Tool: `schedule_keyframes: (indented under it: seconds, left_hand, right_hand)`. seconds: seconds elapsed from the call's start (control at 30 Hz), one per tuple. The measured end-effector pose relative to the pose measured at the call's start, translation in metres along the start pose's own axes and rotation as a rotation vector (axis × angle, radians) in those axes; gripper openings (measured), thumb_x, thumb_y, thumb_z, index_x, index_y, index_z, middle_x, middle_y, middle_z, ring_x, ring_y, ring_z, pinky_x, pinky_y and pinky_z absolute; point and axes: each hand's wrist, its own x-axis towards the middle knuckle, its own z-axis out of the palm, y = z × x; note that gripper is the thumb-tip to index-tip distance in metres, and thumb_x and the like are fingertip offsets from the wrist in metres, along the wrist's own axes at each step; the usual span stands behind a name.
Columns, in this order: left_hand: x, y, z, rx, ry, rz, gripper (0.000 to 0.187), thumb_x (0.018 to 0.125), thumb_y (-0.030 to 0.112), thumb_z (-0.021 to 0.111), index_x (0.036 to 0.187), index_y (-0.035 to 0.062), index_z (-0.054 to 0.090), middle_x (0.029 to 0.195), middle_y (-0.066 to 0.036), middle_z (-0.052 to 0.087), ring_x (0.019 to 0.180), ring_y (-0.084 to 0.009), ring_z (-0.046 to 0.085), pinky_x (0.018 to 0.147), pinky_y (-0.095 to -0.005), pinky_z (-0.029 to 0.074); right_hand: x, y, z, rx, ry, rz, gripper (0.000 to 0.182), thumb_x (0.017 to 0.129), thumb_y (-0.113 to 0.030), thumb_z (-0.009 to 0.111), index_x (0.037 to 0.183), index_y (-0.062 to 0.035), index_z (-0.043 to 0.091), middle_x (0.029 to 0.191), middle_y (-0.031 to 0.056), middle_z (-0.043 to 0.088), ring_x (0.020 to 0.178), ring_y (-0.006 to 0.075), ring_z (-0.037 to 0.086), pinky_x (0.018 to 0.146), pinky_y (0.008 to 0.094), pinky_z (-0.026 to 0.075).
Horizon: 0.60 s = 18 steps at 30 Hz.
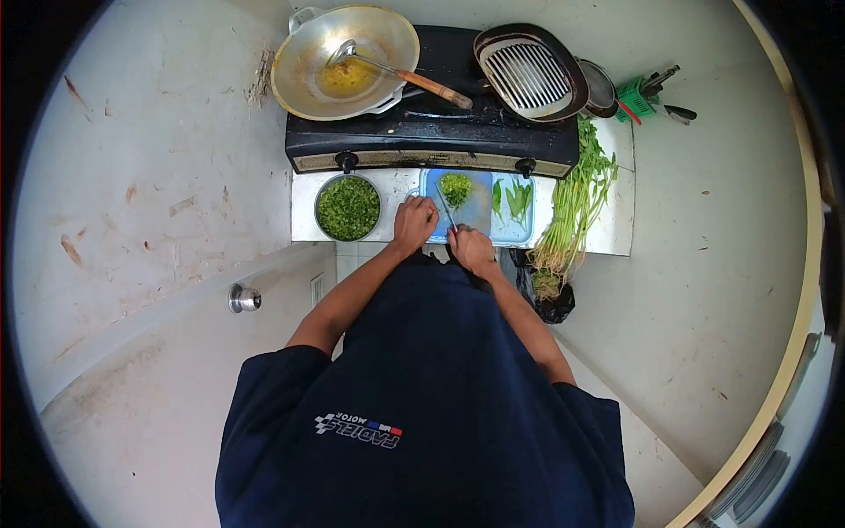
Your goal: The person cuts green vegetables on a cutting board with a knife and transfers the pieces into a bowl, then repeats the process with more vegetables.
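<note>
My right hand point(473, 250) is closed around the handle of a knife point(446, 205), whose blade points away from me over a blue cutting board point(475, 209). My left hand point(415, 223) rests at the board's left edge with its fingers curled; whatever they may hold is hidden. Beyond the blade lies a small heap of chopped greens point(455, 188). A few whole green leaves point(519, 202) lie on the right part of the light-blue tray point(525, 236). Left of my left hand stands a round metal bowl point(318, 222) full of finely chopped greens point(348, 208).
Behind the board is a black gas stove point(431, 141) carrying a wok point(290, 84) with yellow oil and a wooden-handled ladle point(431, 88), plus a grill pan point(528, 75). Rooted leafy stalks point(574, 211) hang over the counter's front edge. A green basket point(634, 99) holds utensils.
</note>
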Motion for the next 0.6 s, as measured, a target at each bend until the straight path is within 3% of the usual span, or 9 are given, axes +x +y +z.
schedule_keyframes:
  seconds: [0.3,0.47,0.6]
  left_hand:
    - [-0.004,0.005,-0.003,0.033,0.053,0.013,0.010,0.083,0.010,0.074,0.090,0.0069,0.067,0.085,-0.008,0.067,0.092,-0.0329,0.059,0.085,-0.0439,0.051]
    - [-0.009,0.004,-0.006,0.079,0.046,0.095,0.009,0.085,0.010,0.073,0.092,0.0074,0.068,0.095,-0.009,0.066,0.096,-0.0331,0.059,0.086,-0.0457,0.050]
    - [-0.011,0.003,-0.012,0.136,0.002,0.141,0.011,0.089,0.014,0.070,0.100,0.0105,0.071,0.103,-0.006,0.066,0.102,-0.0296,0.059,0.085,-0.0451,0.049]
  right_hand:
    - [-0.005,-0.008,0.003,0.009,-0.053,-0.003,0.046,0.106,-0.038,0.052,0.095,0.0040,0.069,0.080,0.0305,0.071,0.077,0.0479,0.072,0.073,0.0540,0.059]
    - [0.005,-0.012,0.009,-0.016,-0.030,0.007,0.048,0.107,-0.038,0.050,0.089,0.0021,0.070,0.079,0.0251,0.073,0.077,0.0432,0.074,0.073,0.0515,0.060]
    - [0.010,-0.013,0.014,-0.023,-0.002,-0.026,0.049,0.107,-0.039,0.050,0.089,0.0021,0.070,0.079,0.0257,0.073,0.077,0.0445,0.074,0.073,0.0519,0.059]
